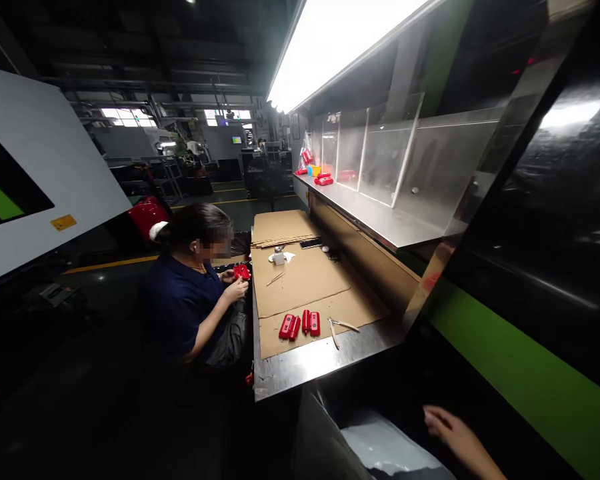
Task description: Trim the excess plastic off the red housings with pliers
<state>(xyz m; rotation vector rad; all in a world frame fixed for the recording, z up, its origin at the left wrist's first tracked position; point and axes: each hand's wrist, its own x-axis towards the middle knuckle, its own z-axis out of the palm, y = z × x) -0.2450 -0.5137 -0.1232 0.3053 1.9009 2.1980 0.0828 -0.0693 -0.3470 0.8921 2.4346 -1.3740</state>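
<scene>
At the lower right, my right hand [449,430] hangs in the air over the dark area below the bench, a little blurred. Its fingers are loosely bent and apart, with nothing seen in them. Just left of it is a grey plastic bag or liner [387,440], and I see no contact between them. My left hand is out of view. On the near end of the cardboard-covered bench lie two pairs of red plastic parts [289,327] [311,323]. To their right, cutting pliers [341,326] with pale handles rest with the handles spread.
A co-worker [185,300] sits left of the bench [300,370], holding a red part [241,272]. Tweezers [275,279], a small white container [279,256] and a phone [311,244] lie farther back. More red parts [323,179] sit on the metal shelf [380,217] under a bright lamp.
</scene>
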